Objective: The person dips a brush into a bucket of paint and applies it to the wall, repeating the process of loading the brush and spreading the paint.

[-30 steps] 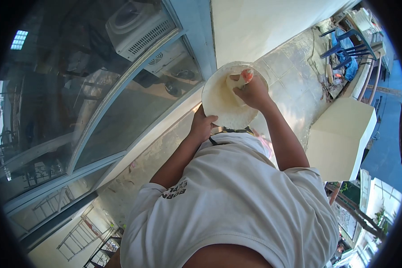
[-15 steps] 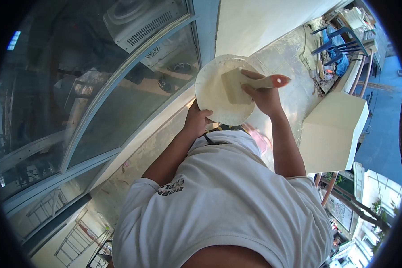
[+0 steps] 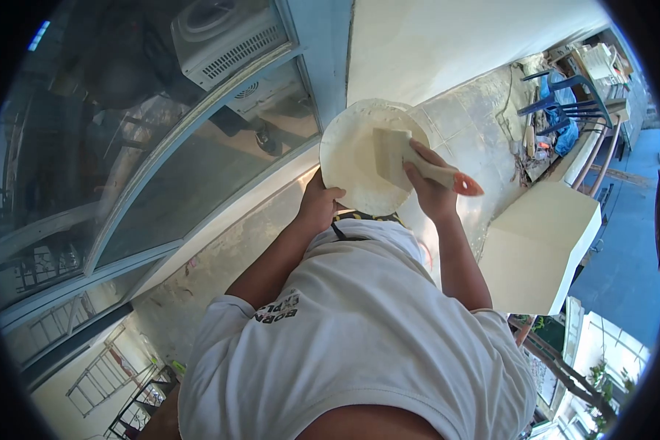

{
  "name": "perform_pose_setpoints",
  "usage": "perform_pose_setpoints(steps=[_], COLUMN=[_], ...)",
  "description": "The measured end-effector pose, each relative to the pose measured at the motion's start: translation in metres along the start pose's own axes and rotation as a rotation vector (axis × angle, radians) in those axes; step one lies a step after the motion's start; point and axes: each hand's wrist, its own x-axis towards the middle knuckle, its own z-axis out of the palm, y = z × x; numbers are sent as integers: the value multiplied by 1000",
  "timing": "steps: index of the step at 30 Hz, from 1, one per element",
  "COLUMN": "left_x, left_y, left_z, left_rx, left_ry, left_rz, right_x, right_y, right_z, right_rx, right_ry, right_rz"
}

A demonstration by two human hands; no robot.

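My left hand (image 3: 321, 202) grips the near left rim of a round, pale container (image 3: 348, 158), its thumb lying over the edge. Cream-coloured paint or a similar coating covers the container's inside. My right hand (image 3: 431, 180) is closed round a wide paintbrush (image 3: 438, 173) with a pale handle and a reddish end. The brush's broad bristles (image 3: 386, 154) are over the right part of the container's inside; whether they touch the surface I cannot tell.
Glass panels in a blue-grey frame (image 3: 332, 66) rise on the left. A cream wall (image 3: 447, 44) stands ahead. At the upper right are a blue chair (image 3: 576, 106) and clutter. A cream block-like ledge (image 3: 539, 246) lies to the right.
My right hand and the brush have moved slightly down, and the handle now slants downward to the right. The container sits slightly lower in view, and the camera view has shifted.
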Motion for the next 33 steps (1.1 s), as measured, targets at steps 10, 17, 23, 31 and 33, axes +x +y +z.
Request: perform_pose_setpoints(steps=[10, 17, 23, 31, 33], left_x=[35, 46, 48, 49, 49], left_y=[-26, -41, -47, -48, -48], left_z=[56, 73, 85, 89, 91], left_rx=[-59, -89, -94, -104, -123], left_ry=[127, 216, 282, 301, 310], left_rz=[170, 248, 297, 311, 319], right_x=[80, 105, 120, 135, 138], right_y=[22, 26, 20, 25, 22], right_z=[-34, -45, -46, -39, -39], right_rx=[-152, -196, -229, -225, -235], right_ry=[-215, -328, -449, -498, -550], right_rz=[28, -8, 42, -27, 47])
